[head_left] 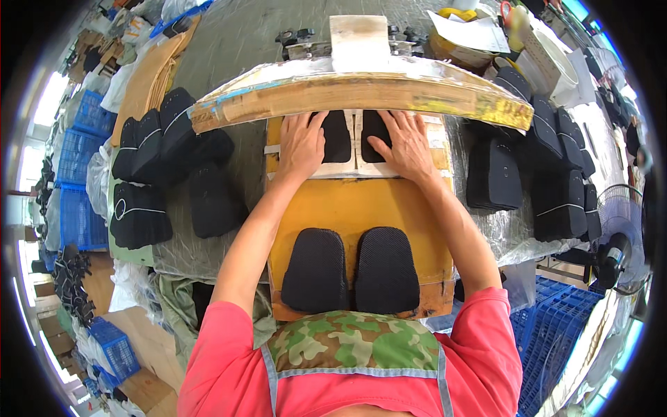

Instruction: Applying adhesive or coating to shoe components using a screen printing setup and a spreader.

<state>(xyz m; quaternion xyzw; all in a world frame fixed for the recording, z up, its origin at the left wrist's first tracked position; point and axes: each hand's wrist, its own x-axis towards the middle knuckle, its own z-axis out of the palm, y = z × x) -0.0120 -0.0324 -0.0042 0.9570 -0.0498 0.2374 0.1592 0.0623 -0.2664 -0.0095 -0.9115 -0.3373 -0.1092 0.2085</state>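
Note:
My left hand lies over the outer edge of a black fabric pad, its fingers stretched forward. A second black pad is under the fingers and spread thumb of my right hand. Both pads sit side by side in a white frame on a yellow board. The raised wooden-edged panel hides the pads' far ends and reaches over my fingertips. Closer to me, two loose black pads, a left one and a right one, lie on the board.
Bundled black pads stand left of the board, with more stacks on the right. Behind the panel are a white block and dark clamp knobs. Blue crates line the left; a fan stands at right.

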